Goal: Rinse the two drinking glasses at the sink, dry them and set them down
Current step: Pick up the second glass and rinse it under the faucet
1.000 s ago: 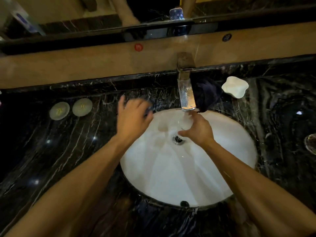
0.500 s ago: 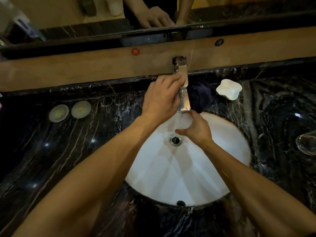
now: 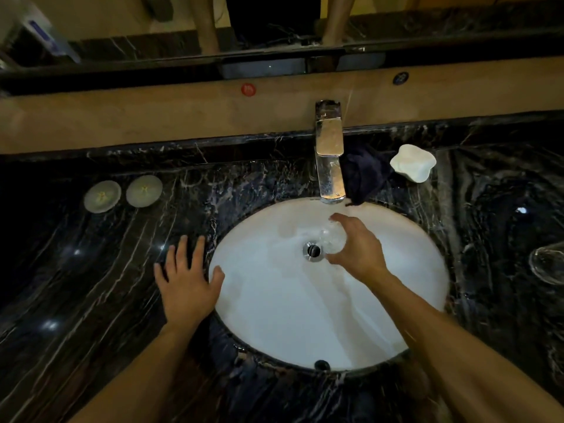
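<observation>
My right hand point(image 3: 360, 248) grips a clear drinking glass point(image 3: 331, 238) over the drain point(image 3: 312, 250) of the white oval sink point(image 3: 274, 315), just below the chrome faucet point(image 3: 329, 154). Water seems to splash in and around the glass. My left hand point(image 3: 187, 282) lies flat with fingers spread on the black marble counter point(image 3: 91, 285), its thumb at the sink's left rim, holding nothing. A second clear glass point(image 3: 549, 265) sits on the counter at the far right edge, partly cut off.
A dark cloth point(image 3: 364, 175) lies bunched right of the faucet, beside a white soap dish point(image 3: 413, 163). Two round pale coasters point(image 3: 122, 192) sit at the back left. A mirror and a beige ledge run along the back.
My left hand has left the faucet handle and dropped down-left onto the counter beside the sink. My right hand has lowered the glass slightly toward the drain.
</observation>
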`<action>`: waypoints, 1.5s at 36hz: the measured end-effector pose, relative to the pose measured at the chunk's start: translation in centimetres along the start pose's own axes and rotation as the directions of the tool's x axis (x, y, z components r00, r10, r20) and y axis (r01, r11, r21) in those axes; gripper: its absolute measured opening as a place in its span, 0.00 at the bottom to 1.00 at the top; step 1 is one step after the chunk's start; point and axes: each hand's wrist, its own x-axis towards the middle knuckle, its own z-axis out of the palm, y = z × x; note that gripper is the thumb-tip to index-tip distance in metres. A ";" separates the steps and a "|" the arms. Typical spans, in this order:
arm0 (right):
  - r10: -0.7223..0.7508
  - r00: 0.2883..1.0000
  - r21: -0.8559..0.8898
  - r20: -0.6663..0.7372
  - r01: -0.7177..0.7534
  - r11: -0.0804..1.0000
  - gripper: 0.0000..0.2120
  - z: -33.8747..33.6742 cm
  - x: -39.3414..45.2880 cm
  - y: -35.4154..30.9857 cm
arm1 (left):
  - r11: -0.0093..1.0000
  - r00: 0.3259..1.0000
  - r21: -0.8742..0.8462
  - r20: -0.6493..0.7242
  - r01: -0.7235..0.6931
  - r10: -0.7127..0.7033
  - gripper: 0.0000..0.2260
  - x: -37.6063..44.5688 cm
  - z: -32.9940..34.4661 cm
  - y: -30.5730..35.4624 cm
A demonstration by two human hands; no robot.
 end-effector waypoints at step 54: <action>0.265 0.655 0.705 0.708 -0.679 -0.204 0.28 1.3 -4.5 -2.4 | 1.000 0.999 0.006 0.023 0.023 -0.023 0.35 0.3 0.1 -0.1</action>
